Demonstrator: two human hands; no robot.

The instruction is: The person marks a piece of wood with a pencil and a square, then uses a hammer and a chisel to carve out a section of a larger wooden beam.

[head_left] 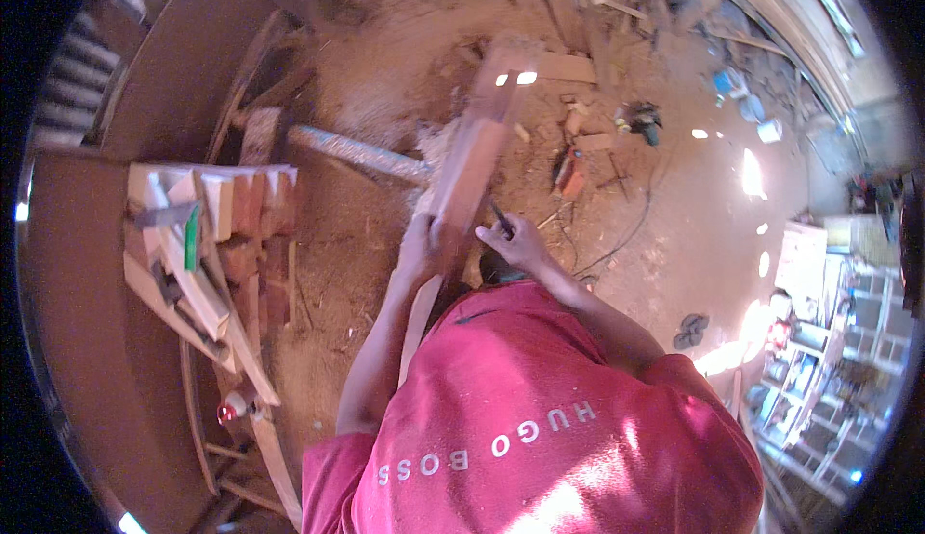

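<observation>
A reddish-brown wooden beam (472,163) slants away from my body, smeared by motion toward its far end. My left hand (421,247) is closed around the near left edge of this beam, its fingers partly hidden. To the right of the wood, my right hand (517,245) is closed on a short, dark, slim tool (500,214) that points up toward the beam's side. The tool's kind is too small and blurred to make out. Under the beam, a paler length of wood (421,317) runs back beside my left forearm.
At left stands a stack of cut timber (260,216) with a green-handled tool (191,237) on it. A speckled bar (356,151) meets the beam from the left. An orange power tool (570,173), a cable (631,235) and wood offcuts (578,115) lie on the dusty floor.
</observation>
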